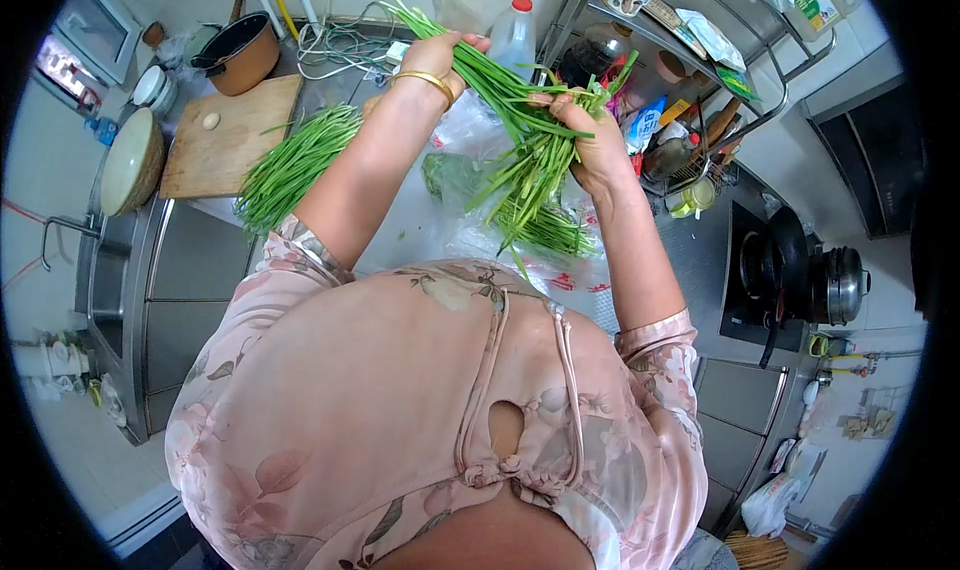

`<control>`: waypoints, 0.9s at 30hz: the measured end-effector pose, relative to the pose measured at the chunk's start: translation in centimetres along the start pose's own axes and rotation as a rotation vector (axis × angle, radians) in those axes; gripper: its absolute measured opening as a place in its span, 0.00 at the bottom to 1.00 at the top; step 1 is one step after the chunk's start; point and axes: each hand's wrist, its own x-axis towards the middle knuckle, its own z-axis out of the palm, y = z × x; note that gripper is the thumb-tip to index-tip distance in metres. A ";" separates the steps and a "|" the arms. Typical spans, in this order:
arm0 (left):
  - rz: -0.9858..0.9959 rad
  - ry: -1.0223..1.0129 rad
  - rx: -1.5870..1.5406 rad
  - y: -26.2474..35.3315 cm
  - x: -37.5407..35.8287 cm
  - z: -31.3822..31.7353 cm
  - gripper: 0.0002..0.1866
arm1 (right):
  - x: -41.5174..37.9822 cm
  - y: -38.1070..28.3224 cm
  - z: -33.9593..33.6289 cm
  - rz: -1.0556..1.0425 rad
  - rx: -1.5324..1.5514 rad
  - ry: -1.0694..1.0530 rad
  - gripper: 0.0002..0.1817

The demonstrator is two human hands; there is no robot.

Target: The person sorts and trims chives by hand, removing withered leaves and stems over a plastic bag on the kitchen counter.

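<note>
A bunch of long green stalks [492, 88] stretches between my two hands above the counter. My left hand [437, 62], with a gold bangle at its wrist, is closed round the upper left part of the bunch. My right hand [592, 138] pinches the leafy right end, where loose leaves hang down. Below lie more green stalks [545, 225] on a clear plastic bag [480, 242]. Another pile of green stalks [300, 160] rests beside my left forearm, at the right edge of the cutting board [232, 150].
An orange-brown pot [250, 65] and a bowl [132, 165] stand at the left. A jug with a red cap [516, 35] is behind my hands. The metal rack [665, 30] holds bottles and packets. A black wok [787, 250] sits on the stove at the right.
</note>
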 end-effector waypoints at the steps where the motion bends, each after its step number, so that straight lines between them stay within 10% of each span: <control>1: 0.000 -0.016 0.032 -0.1 -0.1 -0.1 0.09 | -0.3 -0.4 0.4 0.034 0.046 0.011 0.04; 19: 0.158 -0.145 0.254 -1.5 -2.2 1.2 0.09 | 0.5 0.5 -0.2 -0.122 -0.939 -0.050 0.11; 27: 0.081 -0.083 0.174 0.7 -1.4 0.7 0.02 | -1.7 -0.2 -1.3 -0.192 -0.475 0.115 0.05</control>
